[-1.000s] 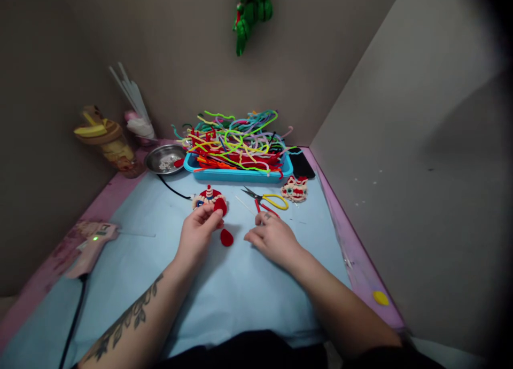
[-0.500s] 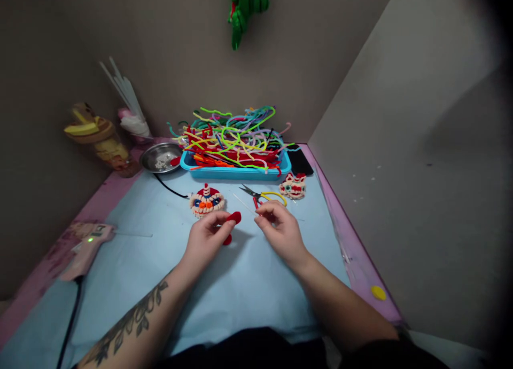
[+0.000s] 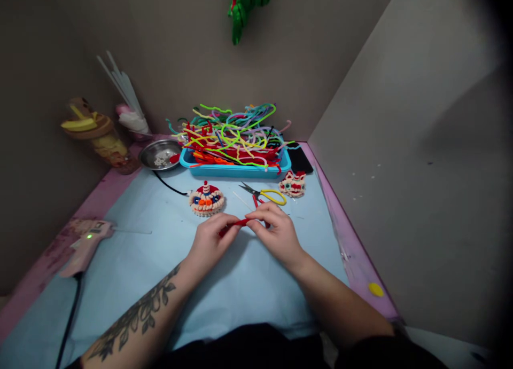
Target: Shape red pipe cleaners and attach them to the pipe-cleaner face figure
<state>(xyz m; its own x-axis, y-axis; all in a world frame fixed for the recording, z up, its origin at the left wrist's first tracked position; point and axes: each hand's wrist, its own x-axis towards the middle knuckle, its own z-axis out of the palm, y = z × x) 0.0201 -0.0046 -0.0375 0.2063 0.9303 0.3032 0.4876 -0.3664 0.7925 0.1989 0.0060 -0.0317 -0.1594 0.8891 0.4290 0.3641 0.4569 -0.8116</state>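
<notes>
My left hand [image 3: 212,240] is closed on a red pipe cleaner piece [image 3: 241,222], mostly covered by the fingers. My right hand [image 3: 277,231] pinches the other end, so the fingertips almost meet. A thin white stick [image 3: 240,199] slants up and left from the right fingertips; whether they grip it I cannot tell. Just beyond the left hand lies a lion-head figure [image 3: 206,199] of cream, red, blue and orange pipe cleaners. Scissors with yellow handles [image 3: 273,197] lie beyond the right hand, partly over a red-handled tool [image 3: 255,201]. A smaller lion head [image 3: 293,185] is to their right.
At the back stands a blue tray [image 3: 236,170] heaped with coloured pipe cleaners. A metal bowl [image 3: 160,155] holds small white bits. A pink glue gun [image 3: 88,249], its light green, lies left with its cord. A tumbler [image 3: 106,139] and a phone [image 3: 300,159] stand farther back.
My right hand has moved left to the red piece and now pinches its end. The piece was folded in my left hand and now shows as a narrow strip between both hands.
</notes>
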